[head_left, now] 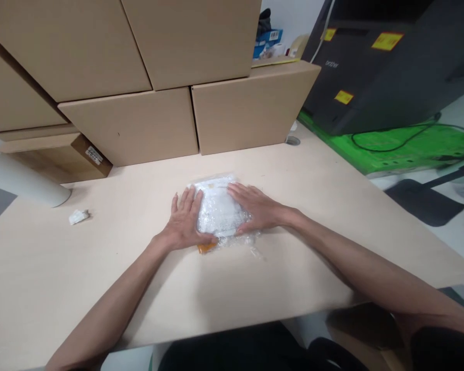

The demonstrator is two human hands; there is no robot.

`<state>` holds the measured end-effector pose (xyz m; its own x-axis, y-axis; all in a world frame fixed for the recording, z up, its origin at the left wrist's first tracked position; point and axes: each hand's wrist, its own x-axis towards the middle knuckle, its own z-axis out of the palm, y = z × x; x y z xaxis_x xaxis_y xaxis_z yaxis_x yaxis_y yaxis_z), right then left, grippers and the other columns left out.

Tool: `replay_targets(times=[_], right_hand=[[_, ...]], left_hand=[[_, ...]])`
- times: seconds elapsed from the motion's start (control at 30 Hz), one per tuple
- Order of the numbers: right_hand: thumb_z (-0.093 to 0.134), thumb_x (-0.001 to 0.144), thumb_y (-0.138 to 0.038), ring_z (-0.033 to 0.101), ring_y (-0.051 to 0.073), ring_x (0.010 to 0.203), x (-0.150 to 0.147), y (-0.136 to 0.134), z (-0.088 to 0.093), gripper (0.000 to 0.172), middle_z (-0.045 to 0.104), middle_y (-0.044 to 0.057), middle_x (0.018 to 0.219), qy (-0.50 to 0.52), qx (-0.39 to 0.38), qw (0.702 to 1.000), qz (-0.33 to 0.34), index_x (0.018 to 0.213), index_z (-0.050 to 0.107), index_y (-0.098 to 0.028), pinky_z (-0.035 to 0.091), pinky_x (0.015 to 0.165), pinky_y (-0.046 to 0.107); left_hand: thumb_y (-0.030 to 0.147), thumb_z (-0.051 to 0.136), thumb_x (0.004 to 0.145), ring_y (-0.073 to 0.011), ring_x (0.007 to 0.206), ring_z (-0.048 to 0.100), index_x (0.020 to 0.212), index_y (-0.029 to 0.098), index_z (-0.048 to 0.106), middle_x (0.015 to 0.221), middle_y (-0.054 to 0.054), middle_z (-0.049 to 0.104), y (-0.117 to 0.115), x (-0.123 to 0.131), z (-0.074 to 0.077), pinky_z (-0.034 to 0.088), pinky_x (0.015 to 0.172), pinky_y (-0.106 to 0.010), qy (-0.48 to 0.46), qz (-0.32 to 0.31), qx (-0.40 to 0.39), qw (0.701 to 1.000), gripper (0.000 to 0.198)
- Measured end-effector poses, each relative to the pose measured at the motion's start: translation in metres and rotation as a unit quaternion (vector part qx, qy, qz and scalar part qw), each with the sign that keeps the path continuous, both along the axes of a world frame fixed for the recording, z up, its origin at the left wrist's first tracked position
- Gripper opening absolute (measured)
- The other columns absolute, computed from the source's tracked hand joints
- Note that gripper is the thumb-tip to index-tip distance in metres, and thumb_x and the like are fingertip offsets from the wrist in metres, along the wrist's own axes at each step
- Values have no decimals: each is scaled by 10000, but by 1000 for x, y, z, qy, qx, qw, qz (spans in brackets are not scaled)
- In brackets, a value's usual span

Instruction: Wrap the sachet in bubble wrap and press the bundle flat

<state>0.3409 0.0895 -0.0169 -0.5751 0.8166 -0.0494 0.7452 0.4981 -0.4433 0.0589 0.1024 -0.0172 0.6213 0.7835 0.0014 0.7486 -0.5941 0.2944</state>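
A white packet in clear bubble wrap [218, 211] lies flat near the middle of the table, with faint print on its face. Pressed on its left side is my left hand [183, 221], fingers spread and thumb at the lower edge. My right hand [255, 206] rests on the right side of the wrap, its fingers stretched over the top and its thumb lower down. A small orange piece [206, 248] shows at the packet's lower left corner, partly under my left thumb. Loose wrap sticks out at the lower right.
Cardboard boxes [127, 129] are stacked along the back of the pale table [147, 309]. A white roll [27, 180] and a crumpled white scrap [79, 216] lie at the left. Beyond the right edge, a dark printer [371, 77] stands over a green surface [402, 147].
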Motion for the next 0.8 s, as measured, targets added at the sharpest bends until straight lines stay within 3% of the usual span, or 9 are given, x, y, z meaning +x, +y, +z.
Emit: replay_targets(times=[0.2, 0.33, 0.57, 0.8], right_hand=[[788, 584, -725, 2, 421, 1525, 3, 12, 5, 1264, 59, 154, 1677, -19, -1, 1000, -2, 1590, 221, -211, 53, 1211, 611], [799, 527, -751, 31, 422, 1525, 5, 19, 3, 1268, 101, 136, 1676, -14, -1, 1000, -6, 1567, 284, -241, 43, 1217, 605], [769, 560, -768, 65, 376, 1534, 5, 18, -5, 1238, 110, 128, 1675, 2, -7, 1000, -16, 1564, 263, -252, 111, 1213, 596], [799, 563, -721, 107, 391, 1525, 0, 15, -4, 1223, 116, 141, 1673, 12, 2, 999, -49, 1568, 261, -276, 129, 1191, 626]], left_hand=[[842, 707, 542, -431, 1515, -99, 1502, 185, 336, 1659, -226, -47, 22, -8, 19, -67, 1184, -618, 11, -9, -37, 999, 1221], [847, 726, 492, -413, 1529, -21, 1454, 180, 373, 1657, -216, 105, 31, -10, 19, -90, 1204, -574, 17, -21, -59, 998, 1223], [826, 751, 478, -411, 1530, 26, 1444, 202, 377, 1585, -190, 330, 35, -10, 7, -120, 1197, -590, -6, -21, -54, 998, 1208], [774, 788, 497, -458, 1516, 10, 1446, 234, 404, 1657, -198, 129, 30, -12, 5, -52, 1175, -656, -28, 11, -45, 999, 1158]])
